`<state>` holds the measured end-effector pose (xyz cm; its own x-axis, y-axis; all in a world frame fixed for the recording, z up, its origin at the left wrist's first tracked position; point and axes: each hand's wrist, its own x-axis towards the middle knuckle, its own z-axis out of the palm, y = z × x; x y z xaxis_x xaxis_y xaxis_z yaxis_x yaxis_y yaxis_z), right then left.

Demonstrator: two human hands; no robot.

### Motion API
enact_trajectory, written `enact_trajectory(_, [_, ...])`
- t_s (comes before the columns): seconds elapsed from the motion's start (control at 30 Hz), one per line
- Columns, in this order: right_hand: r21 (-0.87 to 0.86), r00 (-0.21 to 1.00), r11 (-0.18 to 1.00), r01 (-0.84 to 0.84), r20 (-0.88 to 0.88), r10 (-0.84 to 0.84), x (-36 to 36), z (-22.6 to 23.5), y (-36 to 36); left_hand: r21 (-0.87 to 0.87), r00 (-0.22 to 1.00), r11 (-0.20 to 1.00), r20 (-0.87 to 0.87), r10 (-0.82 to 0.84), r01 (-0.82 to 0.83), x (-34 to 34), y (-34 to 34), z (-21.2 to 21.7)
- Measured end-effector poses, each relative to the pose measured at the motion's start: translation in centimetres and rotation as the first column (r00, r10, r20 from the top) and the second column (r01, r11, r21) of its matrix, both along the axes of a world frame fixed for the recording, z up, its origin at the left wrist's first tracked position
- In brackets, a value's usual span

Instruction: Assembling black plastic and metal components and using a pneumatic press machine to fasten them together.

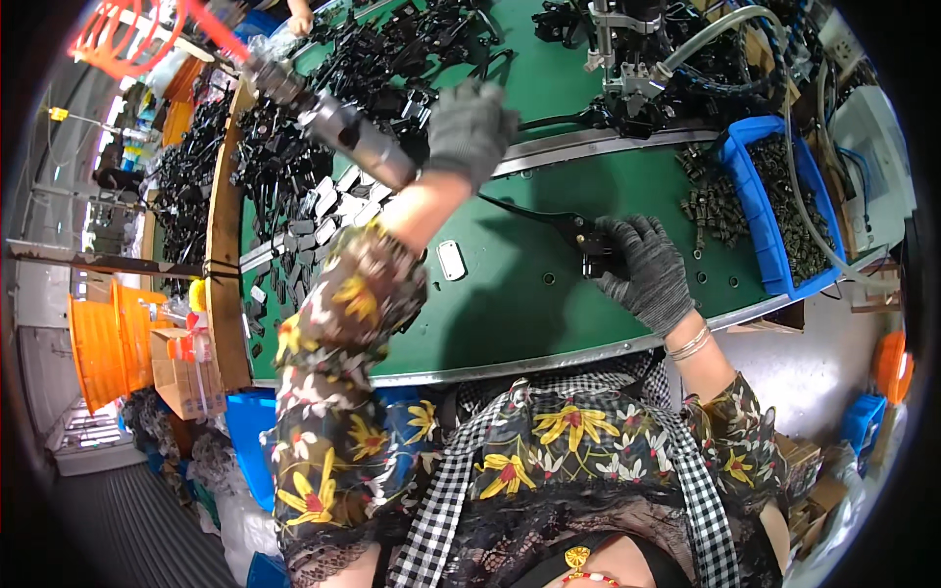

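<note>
Both my hands wear grey knit gloves. My right hand [647, 272] is closed round the clamp end of a black brake lever [549, 218], whose long blade points left above the green table. Farther out, my left hand [469, 135] reaches over the edge of a heap of black lever parts [392, 59]. Its fingers bend forward and down, and their tips are hidden, so a hold cannot be made out. Just left of that wrist hangs a grey power screwdriver [358, 137] on a red coiled hose. A whitish rectangular plate [451, 261] lies on the table between my arms.
A blue bin [760, 211] of small metal fittings stands at the right, with loose fittings [714, 201] beside it. Past a metal rail [608, 147] is an upright machine fixture [627, 73]. Black and white pads [338, 201] lie leftward, by a wooden board [223, 216]. Another person's hand [300, 18] shows far off.
</note>
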<state>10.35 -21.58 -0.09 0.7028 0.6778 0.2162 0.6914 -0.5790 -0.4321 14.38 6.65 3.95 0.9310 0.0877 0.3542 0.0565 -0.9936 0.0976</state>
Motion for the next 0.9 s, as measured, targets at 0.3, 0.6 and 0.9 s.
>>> enact_trajectory(0.3, [0.000,0.998,1.000,-0.003,-0.066,0.003,-0.5,1.5,0.7,-0.174,0.700,0.866,-0.672,0.243,-0.468,8.2,5.4,-0.6])
enact_trajectory(0.6, [0.312,0.955,0.949,0.038,-0.292,0.058,3.8,4.6,2.3,-0.801,0.996,-0.596,-0.001,-0.090,-0.054,1.4,-1.1,-0.9])
enact_trajectory(0.9, [0.537,0.259,0.722,0.436,-0.843,0.471,6.9,3.0,5.3,-0.974,0.982,0.122,0.191,-0.003,0.190,-8.4,-9.9,0.9])
